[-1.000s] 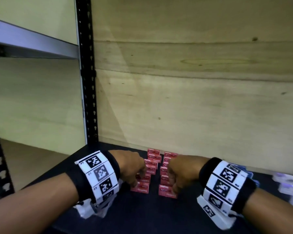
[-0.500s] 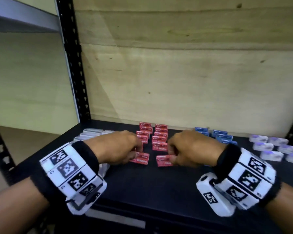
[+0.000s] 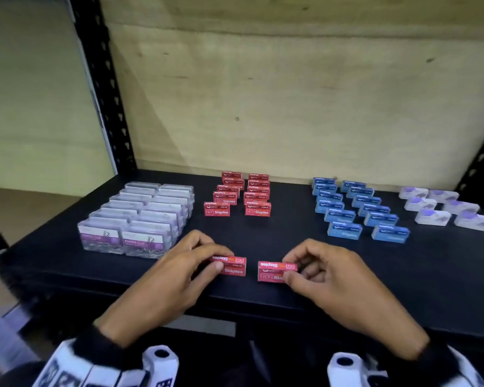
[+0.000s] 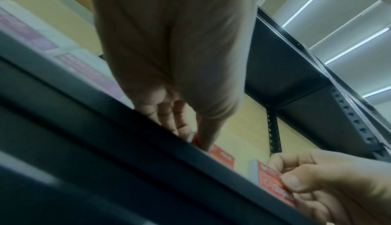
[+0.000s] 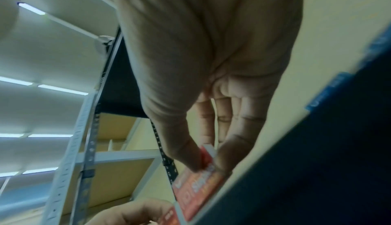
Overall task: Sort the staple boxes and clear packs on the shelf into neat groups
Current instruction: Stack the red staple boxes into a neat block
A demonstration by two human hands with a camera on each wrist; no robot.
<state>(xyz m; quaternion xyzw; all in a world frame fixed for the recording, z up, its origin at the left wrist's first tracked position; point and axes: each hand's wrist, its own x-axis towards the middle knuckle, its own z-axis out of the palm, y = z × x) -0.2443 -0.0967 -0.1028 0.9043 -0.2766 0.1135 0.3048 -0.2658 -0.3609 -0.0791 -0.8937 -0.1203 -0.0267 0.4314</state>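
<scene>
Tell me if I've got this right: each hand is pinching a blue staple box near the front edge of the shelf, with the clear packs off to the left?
Not quite: the box the left hand pinches and the box the right hand pinches are red, not blue, as the head view shows. The clear packs do sit left.

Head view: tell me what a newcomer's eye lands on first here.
First, the two hands at the front edge of the black shelf: the left hand and the right hand each pinch a red staple box. Behind them stand two columns of red staple boxes, with clear packs at left and blue boxes at right.
</scene>
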